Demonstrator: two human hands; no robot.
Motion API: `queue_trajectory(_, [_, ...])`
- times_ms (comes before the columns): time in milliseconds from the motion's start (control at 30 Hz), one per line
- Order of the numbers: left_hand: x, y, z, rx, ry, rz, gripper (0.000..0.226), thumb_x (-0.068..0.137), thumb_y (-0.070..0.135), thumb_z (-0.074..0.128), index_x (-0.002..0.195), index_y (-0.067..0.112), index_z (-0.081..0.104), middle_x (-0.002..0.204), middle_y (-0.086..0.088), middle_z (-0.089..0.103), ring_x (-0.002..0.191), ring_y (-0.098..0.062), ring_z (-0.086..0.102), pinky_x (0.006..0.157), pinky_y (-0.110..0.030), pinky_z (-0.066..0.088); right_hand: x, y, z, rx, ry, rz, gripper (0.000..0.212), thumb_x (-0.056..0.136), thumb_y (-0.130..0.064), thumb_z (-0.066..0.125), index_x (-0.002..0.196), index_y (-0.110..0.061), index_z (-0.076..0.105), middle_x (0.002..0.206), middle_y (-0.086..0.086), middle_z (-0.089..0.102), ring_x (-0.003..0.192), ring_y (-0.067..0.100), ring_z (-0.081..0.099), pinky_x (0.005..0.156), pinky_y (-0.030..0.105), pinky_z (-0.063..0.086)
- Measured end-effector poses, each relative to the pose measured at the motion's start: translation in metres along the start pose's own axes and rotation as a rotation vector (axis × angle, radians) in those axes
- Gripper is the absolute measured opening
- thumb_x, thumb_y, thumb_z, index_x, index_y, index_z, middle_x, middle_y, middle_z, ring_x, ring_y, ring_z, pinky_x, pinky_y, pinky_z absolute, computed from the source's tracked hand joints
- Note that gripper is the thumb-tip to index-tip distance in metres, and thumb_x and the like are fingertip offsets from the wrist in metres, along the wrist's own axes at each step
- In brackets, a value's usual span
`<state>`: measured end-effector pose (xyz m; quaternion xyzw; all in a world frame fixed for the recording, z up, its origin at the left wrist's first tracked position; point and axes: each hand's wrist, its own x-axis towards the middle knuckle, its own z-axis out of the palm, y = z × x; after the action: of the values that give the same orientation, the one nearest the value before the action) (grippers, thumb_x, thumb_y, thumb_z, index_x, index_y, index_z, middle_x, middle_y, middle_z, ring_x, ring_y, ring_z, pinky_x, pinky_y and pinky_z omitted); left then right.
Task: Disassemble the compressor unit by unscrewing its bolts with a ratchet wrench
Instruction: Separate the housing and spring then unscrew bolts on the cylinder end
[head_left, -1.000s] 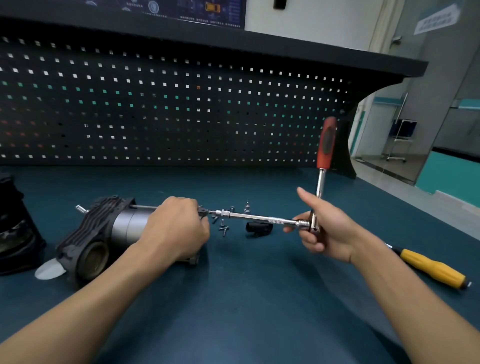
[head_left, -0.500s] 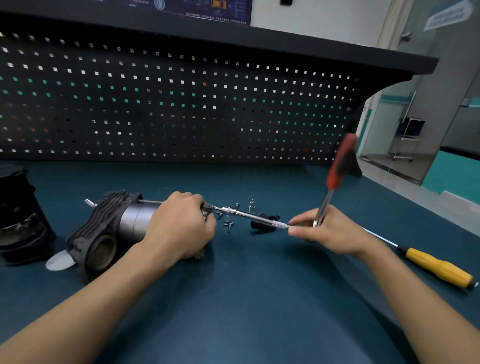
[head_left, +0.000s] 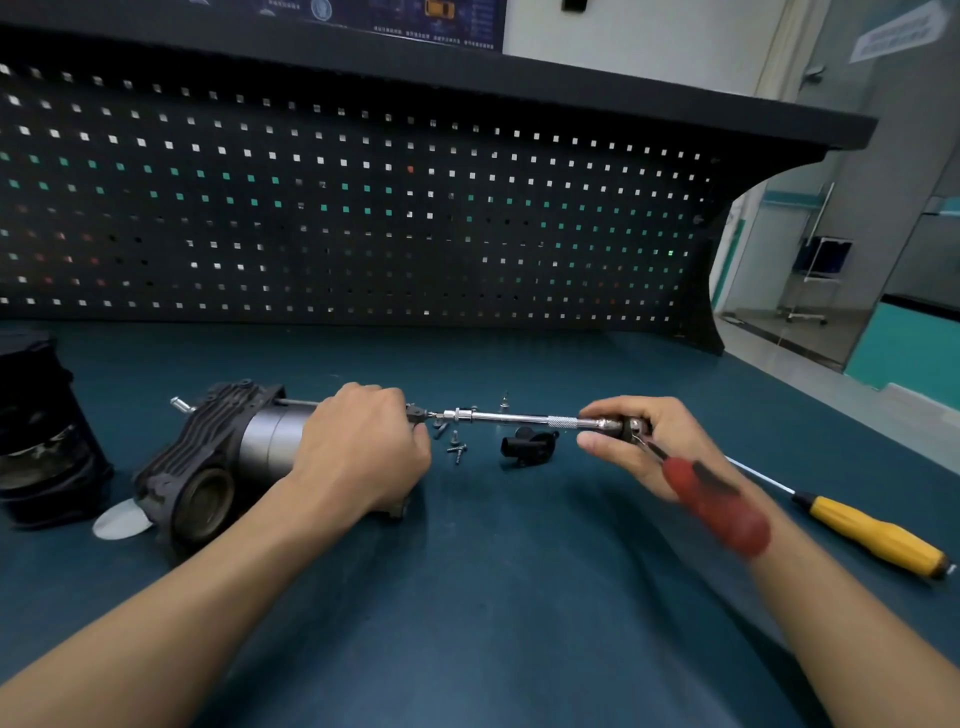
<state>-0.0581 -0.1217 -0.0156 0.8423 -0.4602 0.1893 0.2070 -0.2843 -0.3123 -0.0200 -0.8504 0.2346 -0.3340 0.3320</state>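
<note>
The compressor unit (head_left: 218, 457), grey cylinder with a black finned head, lies on its side at the left of the bench. My left hand (head_left: 363, 447) grips its right end and hides it. A ratchet wrench with a long chrome extension (head_left: 519, 417) runs level from the compressor's right end to my right hand (head_left: 644, 441), which pinches the ratchet head. The wrench's red handle (head_left: 717, 509) points down toward me over my right wrist, blurred by motion. Several loose screws (head_left: 456, 451) lie under the extension.
A small black part (head_left: 527, 446) lies beside the screws. A yellow-handled screwdriver (head_left: 872, 535) lies at the right. A black round housing (head_left: 36, 431) stands at the far left, a pale disc (head_left: 117, 522) lies near the compressor, and a pegboard (head_left: 363, 208) backs the bench.
The red handle swung from upright, past a rightward tilt, down toward me. My right hand turned over the ratchet head. My left hand stayed on the compressor.
</note>
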Motion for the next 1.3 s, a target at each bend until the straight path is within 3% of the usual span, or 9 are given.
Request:
queue_trajectory(133, [0.001, 0.001, 0.001, 0.002, 0.008, 0.013, 0.028, 0.090, 0.038, 0.049, 0.071, 0.016, 0.048, 0.078, 0.000, 0.052, 0.090, -0.027, 0.054, 0.065, -0.033, 0.036, 0.001, -0.010, 0.001, 0.214, -0.092, 0.348, 0.071, 0.076, -0.069, 0.059, 0.088, 0.000, 0.072, 0.056, 0.008, 0.057, 0.044, 0.016, 0.044, 0.043, 0.023, 0.034])
queue_trajectory(433, [0.002, 0.000, 0.003, -0.007, 0.005, 0.021, 0.030, 0.090, 0.039, 0.049, 0.070, 0.018, 0.044, 0.076, 0.001, 0.047, 0.091, -0.028, 0.054, 0.065, -0.034, 0.035, 0.004, -0.018, -0.002, 0.690, -0.270, 0.831, 0.045, 0.096, -0.047, 0.051, 0.070, -0.012, 0.062, 0.044, -0.004, 0.033, 0.032, 0.006, 0.019, 0.040, 0.020, 0.014])
queue_trajectory(567, [0.001, 0.000, 0.003, -0.021, 0.019, -0.001, 0.027, 0.088, 0.038, 0.048, 0.070, 0.018, 0.045, 0.074, 0.004, 0.045, 0.086, -0.025, 0.051, 0.062, -0.033, 0.034, 0.002, -0.018, -0.002, 0.643, -0.242, 0.694, 0.033, 0.083, -0.044, 0.071, 0.067, -0.020, 0.056, 0.048, -0.002, 0.036, 0.035, 0.007, 0.022, 0.041, 0.022, 0.015])
queue_trajectory(667, [-0.001, 0.000, 0.002, -0.020, 0.041, -0.015, 0.024, 0.087, 0.040, 0.048, 0.075, 0.019, 0.048, 0.077, 0.005, 0.049, 0.088, -0.022, 0.050, 0.063, -0.033, 0.034, -0.003, -0.014, -0.006, 0.230, -0.212, 0.352, 0.034, 0.064, -0.047, 0.084, 0.073, -0.017, 0.071, 0.055, 0.004, 0.052, 0.045, 0.012, 0.040, 0.044, 0.021, 0.032])
queue_trajectory(767, [-0.004, 0.001, 0.001, -0.003, 0.045, -0.010, 0.025, 0.088, 0.042, 0.047, 0.087, 0.018, 0.055, 0.091, 0.003, 0.058, 0.097, -0.022, 0.051, 0.068, -0.034, 0.037, -0.001, -0.004, -0.009, -0.118, -0.174, 0.095, 0.016, 0.073, -0.034, 0.088, 0.082, -0.030, 0.076, 0.076, -0.002, 0.072, 0.065, 0.007, 0.060, 0.064, 0.017, 0.047])
queue_trajectory(933, [-0.004, -0.002, 0.000, 0.072, -0.013, 0.007, 0.032, 0.089, 0.044, 0.045, 0.100, 0.017, 0.059, 0.109, -0.001, 0.063, 0.106, -0.024, 0.054, 0.085, -0.036, 0.042, 0.002, 0.016, -0.003, -0.215, -0.048, -0.217, 0.023, 0.078, -0.030, 0.085, 0.097, -0.036, 0.074, 0.074, -0.013, 0.063, 0.065, 0.003, 0.054, 0.065, 0.013, 0.043])
queue_trajectory(1033, [-0.002, -0.002, -0.002, 0.096, -0.019, 0.014, 0.026, 0.088, 0.044, 0.044, 0.077, 0.020, 0.046, 0.092, 0.000, 0.062, 0.086, -0.023, 0.048, 0.076, -0.036, 0.033, 0.001, 0.017, 0.000, -0.116, -0.089, -0.112, 0.014, 0.083, -0.038, 0.080, 0.094, -0.042, 0.073, 0.074, -0.010, 0.067, 0.063, -0.003, 0.053, 0.064, 0.011, 0.043])
queue_trajectory(1167, [-0.001, 0.002, -0.001, 0.080, 0.025, -0.037, 0.027, 0.087, 0.043, 0.048, 0.076, 0.019, 0.052, 0.075, 0.005, 0.046, 0.078, -0.022, 0.039, 0.068, -0.033, 0.028, 0.003, 0.014, 0.001, -0.155, -0.131, -0.007, 0.009, 0.090, -0.048, 0.070, 0.082, -0.045, 0.073, 0.070, -0.013, 0.068, 0.063, -0.001, 0.057, 0.062, 0.017, 0.043])
queue_trajectory(1300, [-0.002, 0.002, 0.003, 0.093, 0.062, -0.034, 0.028, 0.086, 0.043, 0.051, 0.072, 0.019, 0.052, 0.072, 0.005, 0.042, 0.075, -0.022, 0.038, 0.066, -0.033, 0.029, 0.000, -0.003, 0.005, 0.188, -0.104, 0.333, 0.072, 0.072, -0.083, 0.057, 0.070, -0.013, 0.074, 0.052, 0.002, 0.047, 0.046, 0.015, 0.041, 0.045, 0.026, 0.032])
